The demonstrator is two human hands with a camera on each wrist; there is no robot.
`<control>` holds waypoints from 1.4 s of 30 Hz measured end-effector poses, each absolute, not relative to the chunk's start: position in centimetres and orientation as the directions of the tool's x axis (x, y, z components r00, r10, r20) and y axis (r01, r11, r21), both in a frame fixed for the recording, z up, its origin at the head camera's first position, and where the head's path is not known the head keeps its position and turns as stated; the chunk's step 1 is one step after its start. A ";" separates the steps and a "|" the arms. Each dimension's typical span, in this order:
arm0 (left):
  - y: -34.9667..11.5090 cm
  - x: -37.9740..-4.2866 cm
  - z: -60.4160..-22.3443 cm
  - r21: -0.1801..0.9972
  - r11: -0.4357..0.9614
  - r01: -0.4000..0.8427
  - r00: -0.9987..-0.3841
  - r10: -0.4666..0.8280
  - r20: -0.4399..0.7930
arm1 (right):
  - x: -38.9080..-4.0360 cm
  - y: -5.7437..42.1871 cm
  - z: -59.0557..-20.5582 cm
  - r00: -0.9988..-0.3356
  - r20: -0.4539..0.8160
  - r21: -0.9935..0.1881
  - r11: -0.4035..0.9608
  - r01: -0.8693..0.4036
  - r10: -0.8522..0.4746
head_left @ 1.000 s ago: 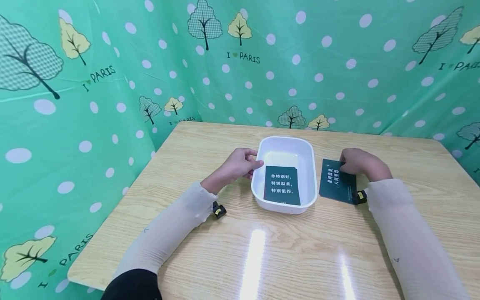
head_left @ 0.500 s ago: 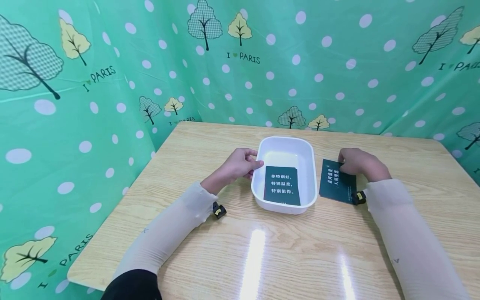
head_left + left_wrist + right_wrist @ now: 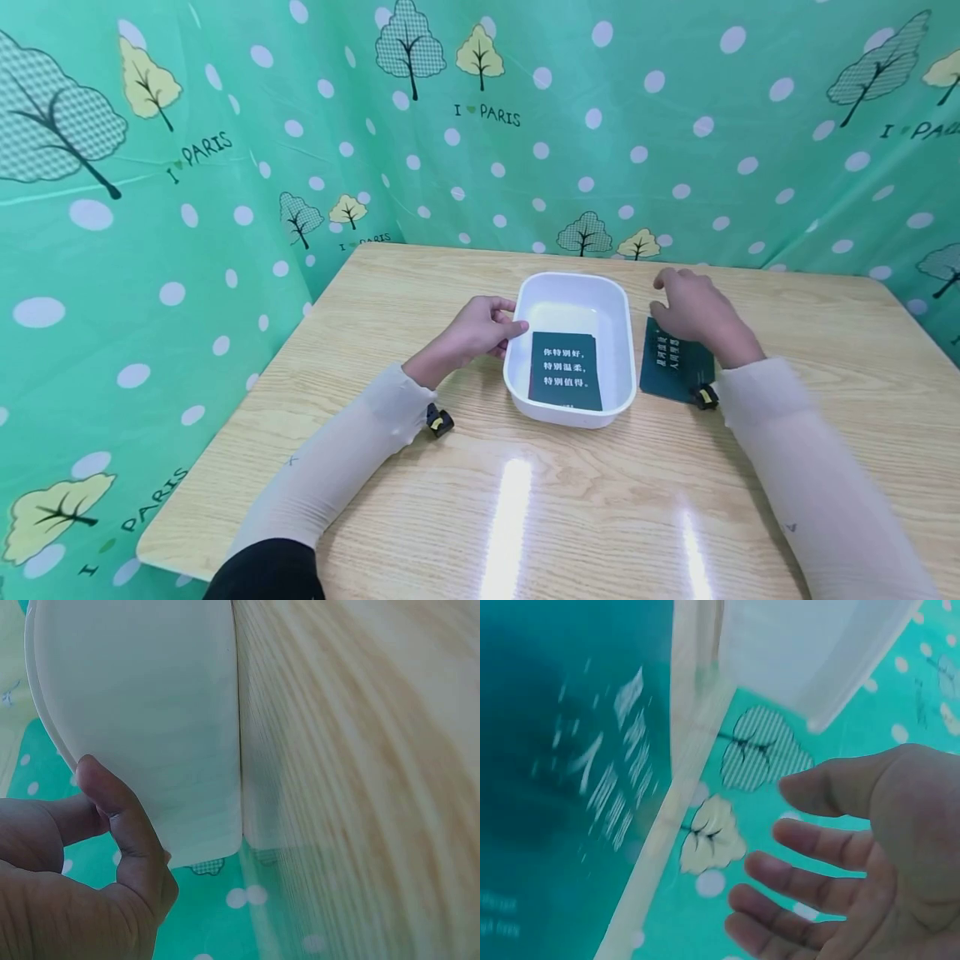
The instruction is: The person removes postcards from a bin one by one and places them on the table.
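Observation:
A white rectangular basin stands mid-table with a dark green card with white text lying flat inside it. My left hand holds the basin's left rim, thumb and fingers curled on it; the left wrist view shows the basin's outer wall against my fingers. A second dark green card lies on the table right of the basin. My right hand hovers over that card's far end, fingers spread and loose, holding nothing; the right wrist view shows the card below the open hand.
The wooden table is walled on three sides by a green dotted curtain with tree prints. Small black-and-yellow wrist cameras sit at both sleeves.
My right hand has lifted off the card on the table and moved up and left towards the basin's far right corner, fingers opening. The left hand and basin have not moved.

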State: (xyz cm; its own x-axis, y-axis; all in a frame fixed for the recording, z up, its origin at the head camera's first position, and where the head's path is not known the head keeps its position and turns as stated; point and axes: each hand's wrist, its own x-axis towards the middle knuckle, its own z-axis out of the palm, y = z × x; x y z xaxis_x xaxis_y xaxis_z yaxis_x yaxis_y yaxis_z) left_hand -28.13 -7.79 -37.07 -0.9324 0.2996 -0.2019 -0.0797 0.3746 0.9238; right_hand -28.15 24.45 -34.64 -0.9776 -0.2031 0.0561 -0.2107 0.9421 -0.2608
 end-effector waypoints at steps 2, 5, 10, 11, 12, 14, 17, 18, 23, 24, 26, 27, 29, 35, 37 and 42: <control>-7.8 -28.2 -37.1 0.924 0.375 -0.082 -0.933 0.297 -0.203 | -28.0 23.6 -34.6 -0.970 0.097 -0.262 0.935 -0.240 -0.222; -7.8 -28.2 -37.2 0.923 0.375 -0.083 -0.933 0.297 -0.204 | -27.8 22.3 -34.6 -0.954 0.159 -0.267 0.920 -0.288 -0.253; -7.8 -28.3 -37.2 0.924 0.372 -0.082 -0.933 0.296 -0.202 | -27.2 20.3 -34.6 -0.914 0.238 -0.245 0.890 -0.384 -0.328; -7.8 -28.3 -37.2 0.925 0.371 -0.082 -0.933 0.297 -0.202 | -27.1 20.0 -34.7 -0.907 0.244 -0.234 0.887 -0.399 -0.343; -7.8 -28.3 -37.2 0.926 0.368 -0.082 -0.933 0.298 -0.201 | -27.0 19.6 -34.7 -0.903 0.245 -0.227 0.884 -0.408 -0.354; -7.8 -28.2 -37.2 0.928 0.365 -0.081 -0.933 0.299 -0.199 | -26.7 18.9 -34.8 -0.898 0.237 -0.215 0.881 -0.421 -0.371; -7.8 -28.2 -37.2 0.930 0.357 -0.082 -0.932 0.303 -0.198 | -26.3 17.9 -35.0 -0.895 0.214 -0.201 0.879 -0.432 -0.391; -7.8 -28.2 -37.2 0.931 0.355 -0.082 -0.932 0.303 -0.197 | -26.2 17.6 -35.1 -0.894 0.208 -0.198 0.878 -0.436 -0.397; -7.8 -28.2 -37.1 0.931 0.355 -0.082 -0.931 0.305 -0.199 | -25.8 16.6 -35.4 -0.881 0.163 -0.192 0.861 -0.470 -0.444; -7.8 -28.2 -37.1 0.930 0.357 -0.083 -0.931 0.306 -0.200 | -25.8 16.5 -35.4 -0.879 0.145 -0.197 0.857 -0.476 -0.454; -7.9 -28.2 -37.0 0.929 0.361 -0.085 -0.930 0.305 -0.203 | -25.7 16.3 -35.6 -0.877 0.104 -0.208 0.852 -0.481 -0.470; -7.9 -28.2 -37.0 0.928 0.364 -0.085 -0.930 0.304 -0.205 | -25.6 16.2 -35.7 -0.876 0.077 -0.219 0.849 -0.480 -0.476; -7.9 -28.2 -37.0 0.926 0.369 -0.087 -0.930 0.304 -0.209 | -25.4 16.0 -35.9 -0.876 0.028 -0.235 0.848 -0.475 -0.482; -7.9 -28.2 -36.9 0.922 0.376 -0.090 -0.929 0.301 -0.213 | -25.3 15.6 -36.5 -0.863 -0.057 -0.214 0.851 -0.480 -0.501; -7.9 -28.1 -36.9 0.922 0.376 -0.089 -0.929 0.302 -0.213 | -25.2 15.6 -36.6 -0.861 -0.071 -0.192 0.854 -0.484 -0.504; -7.9 -28.1 -36.9 0.923 0.376 -0.085 -0.928 0.308 -0.211 | -25.1 15.5 -36.9 -0.854 -0.096 -0.135 0.857 -0.498 -0.511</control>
State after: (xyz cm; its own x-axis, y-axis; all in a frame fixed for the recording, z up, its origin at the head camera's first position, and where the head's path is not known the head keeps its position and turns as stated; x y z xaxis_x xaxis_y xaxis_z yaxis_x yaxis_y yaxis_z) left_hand -28.15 -7.90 -36.88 -0.9276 0.3083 -0.2108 -0.0848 0.3759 0.9228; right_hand -25.10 15.50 -36.87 -0.8540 -0.5113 -0.0957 -0.4977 0.8567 -0.1354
